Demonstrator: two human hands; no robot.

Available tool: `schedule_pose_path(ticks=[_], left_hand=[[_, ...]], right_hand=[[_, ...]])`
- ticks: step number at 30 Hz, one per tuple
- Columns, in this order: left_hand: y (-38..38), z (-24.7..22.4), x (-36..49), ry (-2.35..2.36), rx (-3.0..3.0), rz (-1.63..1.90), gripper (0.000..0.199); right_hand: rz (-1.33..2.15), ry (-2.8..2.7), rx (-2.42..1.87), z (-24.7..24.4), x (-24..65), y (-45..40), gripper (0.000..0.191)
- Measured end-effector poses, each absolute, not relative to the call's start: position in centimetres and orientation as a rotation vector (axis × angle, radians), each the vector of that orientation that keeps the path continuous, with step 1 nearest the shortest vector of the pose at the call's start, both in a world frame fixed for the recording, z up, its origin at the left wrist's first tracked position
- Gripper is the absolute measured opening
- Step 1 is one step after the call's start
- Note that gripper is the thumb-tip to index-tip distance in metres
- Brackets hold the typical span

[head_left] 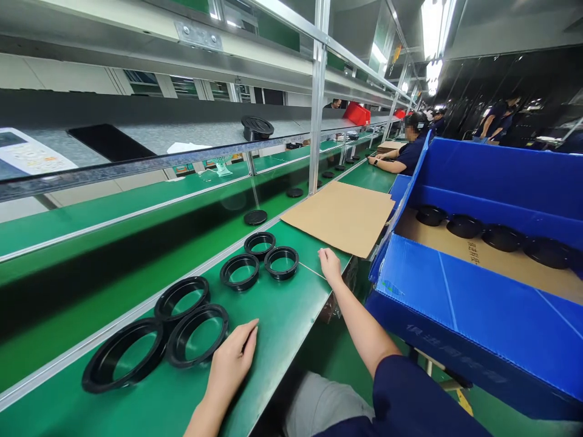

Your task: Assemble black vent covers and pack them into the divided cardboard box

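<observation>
My left hand [233,355] is over the green bench [277,340], its fingers loosely stretched and the thumb a little apart, with nothing seen in it. Just left of it lies a black ring [198,337], beside two more large black rings [122,355]. Farther along the bench sits a group of three smaller black rings [281,263]. Near the bench's right edge, my right hand [330,264] is curled closed; I see nothing in it. A brown cardboard sheet [341,212] lies flat just beyond that hand.
At the right stands a blue corrugated box [460,285] holding several round black parts [463,226] on cardboard. Black discs [255,217] line the green strip behind a metal post [317,109]. A shelf [182,142] runs above at left. A co-worker [405,152] sits farther along.
</observation>
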State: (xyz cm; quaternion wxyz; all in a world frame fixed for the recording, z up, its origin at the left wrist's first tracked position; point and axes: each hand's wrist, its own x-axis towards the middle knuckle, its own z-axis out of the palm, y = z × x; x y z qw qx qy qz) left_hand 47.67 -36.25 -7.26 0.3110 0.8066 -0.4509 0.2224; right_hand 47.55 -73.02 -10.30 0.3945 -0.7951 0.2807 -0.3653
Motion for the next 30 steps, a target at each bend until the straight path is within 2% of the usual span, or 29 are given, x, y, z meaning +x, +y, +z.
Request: schedule_pose_path(ticks=[30], left_hand=[[-36.21,-7.73,48.37,-1.288,2.120,0.734,0.031]], right_hand=[[-0.942,0.718,-2.036,-10.43,47.99,-73.04,0.038]])
